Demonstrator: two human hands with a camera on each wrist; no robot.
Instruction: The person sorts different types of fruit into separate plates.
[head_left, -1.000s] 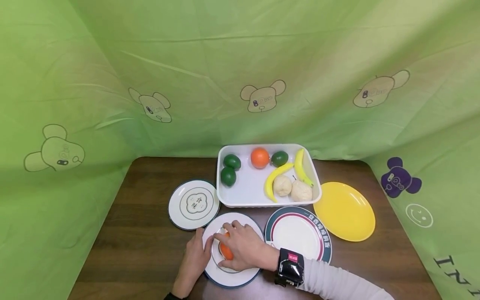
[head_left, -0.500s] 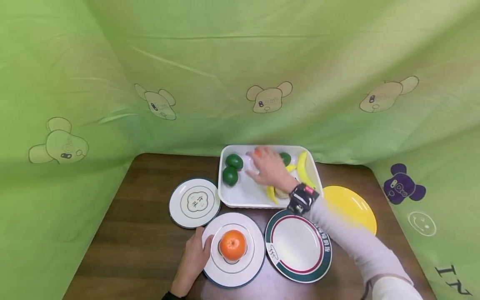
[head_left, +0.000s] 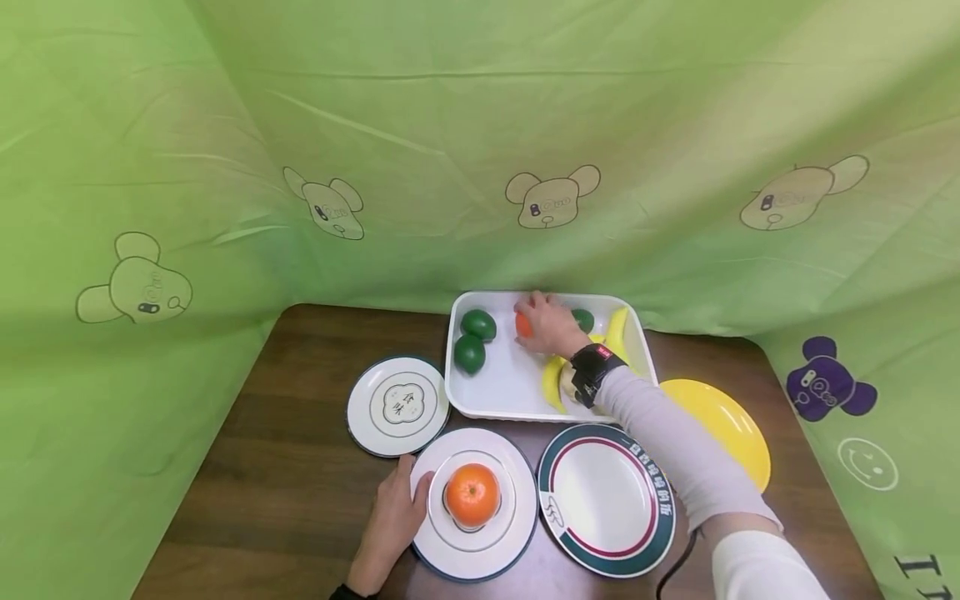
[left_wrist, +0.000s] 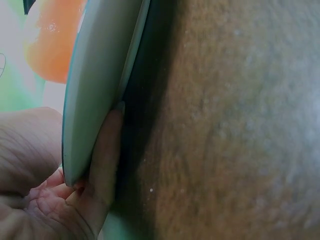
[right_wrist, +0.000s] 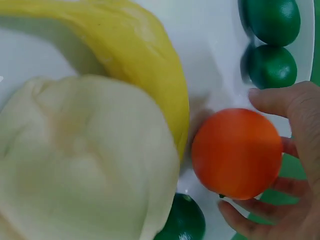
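Observation:
My left hand (head_left: 393,510) grips the left rim of a white plate (head_left: 513,533), its thumb over the edge. In the left wrist view, a finger lies under the plate (left_wrist: 102,70). An orange (head_left: 472,496) sits in the middle of this plate. My right hand (head_left: 555,325) reaches into the white tray (head_left: 502,396) at a second orange (head_left: 523,325). In the right wrist view, the fingers spread around that orange (right_wrist: 236,152), and the thumb is held apart from it. Some of its surface is hidden by the hand.
Inside the tray are green avocado-like fruits (head_left: 470,354), yellow bananas (head_left: 553,383) and pale round buns (right_wrist: 95,150), partly behind the right arm. Around it lie a small white plate (head_left: 375,437), a green-rimmed plate (head_left: 603,500) and a yellow plate (head_left: 723,425).
My right hand left the orange on the plate and moved up and right into the tray, to the second orange. My left hand has stayed at the plate's rim.

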